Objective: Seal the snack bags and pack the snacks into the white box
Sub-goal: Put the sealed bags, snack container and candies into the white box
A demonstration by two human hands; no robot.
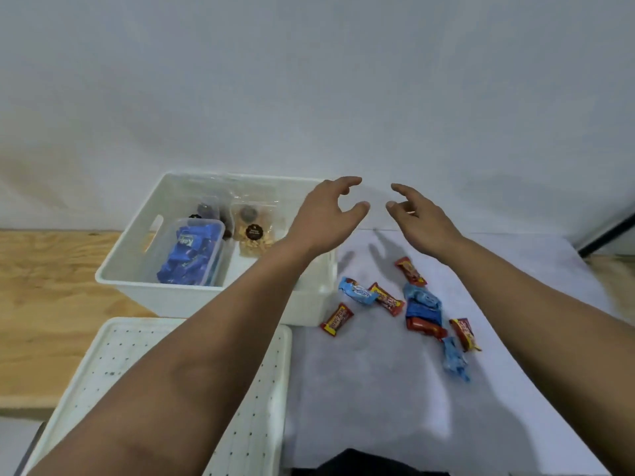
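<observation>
- We are holding both hands up in the middle of the frame, above the far end of the white cloth [360, 372], and neither is holding anything.
- Our left hand [326, 214] is hovering over the right end of the white box [137, 269], fingers loosely curved and spread apart.
- Our right hand [417, 218] is facing it across a small gap, fingers likewise relaxed and apart.
- The white box is sitting in the left-centre of the frame, and it is already holding a clear tub of blue packets [192, 255] and two clear snack bags [252, 231] toward its far side; whether those bags are sealed we cannot tell.
- The loose snacks [409, 304], red and blue wrapped pieces, are lying scattered on the cloth in the right-centre of the frame, below both hands and just right of the box's near corner.
- The scatter is running as a loose band from upper left to lower right, and most of it is lying under our right forearm, so we are judging the right hand the nearer one for gathering.
- The box is lying to the left of the snacks, so any carry is likely going leftward.
- A white perforated lid [113, 355] is resting at the lower left of the frame, in front of the box.
</observation>
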